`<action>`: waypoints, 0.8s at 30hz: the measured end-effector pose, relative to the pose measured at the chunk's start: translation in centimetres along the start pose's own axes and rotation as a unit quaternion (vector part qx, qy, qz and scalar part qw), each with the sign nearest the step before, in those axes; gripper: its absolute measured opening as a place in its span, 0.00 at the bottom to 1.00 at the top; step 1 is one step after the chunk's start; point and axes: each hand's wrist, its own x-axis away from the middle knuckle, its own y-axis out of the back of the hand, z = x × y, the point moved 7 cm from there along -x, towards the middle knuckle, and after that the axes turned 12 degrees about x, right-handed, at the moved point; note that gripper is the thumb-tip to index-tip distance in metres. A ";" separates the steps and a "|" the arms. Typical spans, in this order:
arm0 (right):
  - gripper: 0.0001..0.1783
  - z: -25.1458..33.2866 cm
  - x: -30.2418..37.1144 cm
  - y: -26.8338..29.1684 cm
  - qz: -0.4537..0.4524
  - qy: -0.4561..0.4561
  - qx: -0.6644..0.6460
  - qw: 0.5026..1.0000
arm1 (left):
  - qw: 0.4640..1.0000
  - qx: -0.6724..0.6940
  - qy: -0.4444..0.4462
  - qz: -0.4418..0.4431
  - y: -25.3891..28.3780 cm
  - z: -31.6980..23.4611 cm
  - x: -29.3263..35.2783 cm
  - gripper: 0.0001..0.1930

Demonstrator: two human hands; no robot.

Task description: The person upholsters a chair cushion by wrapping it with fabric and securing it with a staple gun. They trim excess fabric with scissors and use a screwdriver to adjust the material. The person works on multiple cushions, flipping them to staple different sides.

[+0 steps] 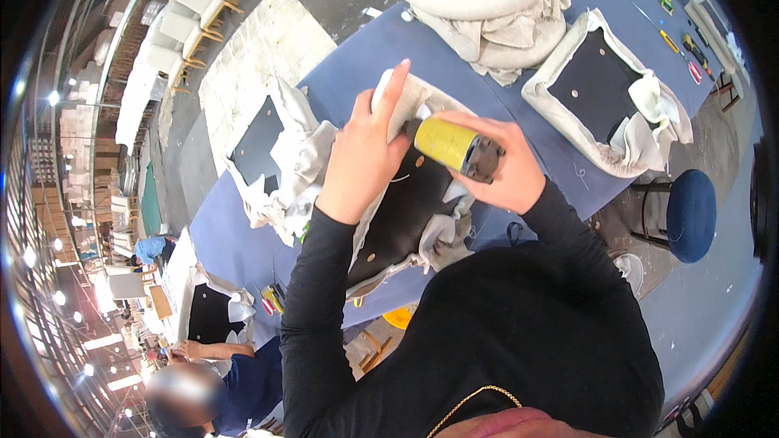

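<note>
My right hand [511,154] is wrapped around a yellow and black staple gun [445,144]. Its dark nose meets the pale fabric edge of a padded chair seat [398,223], which lies black underside up in front of me. My left hand [363,150] grips the fabric [414,97] at the seat's far edge, index finger stretched out along it and thumb close to the tool's nose. Loose fabric is bunched along the seat's right side. What the left hand's other fingers press on is partly hidden.
Similar seats lie on the blue table at left [258,146] and right [596,73]. A cushion and fabric pile [487,0] sits at the far side. Screwdrivers [667,40] lie far right, beyond a blue stool [691,215]. A co-worker [251,381] handles another seat at lower left.
</note>
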 end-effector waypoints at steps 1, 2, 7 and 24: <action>0.37 -0.3 -0.1 -0.6 0.014 -0.016 -0.015 1.000 | 1.000 -0.004 0.009 -0.002 0.1 0.2 0.1 0.55; 0.37 -0.3 0.0 -0.8 0.015 -0.016 -0.017 1.000 | 1.000 -0.005 0.017 -0.002 0.0 0.0 0.1 0.56; 0.37 -0.2 0.2 -0.1 -0.007 -0.021 -0.004 1.000 | 0.841 0.520 0.108 0.102 1.2 6.5 -0.1 0.48; 0.31 -0.3 -0.1 -1.2 -0.004 -0.007 -0.012 1.000 | 0.999 -0.002 0.040 -0.022 0.2 1.7 1.8 0.43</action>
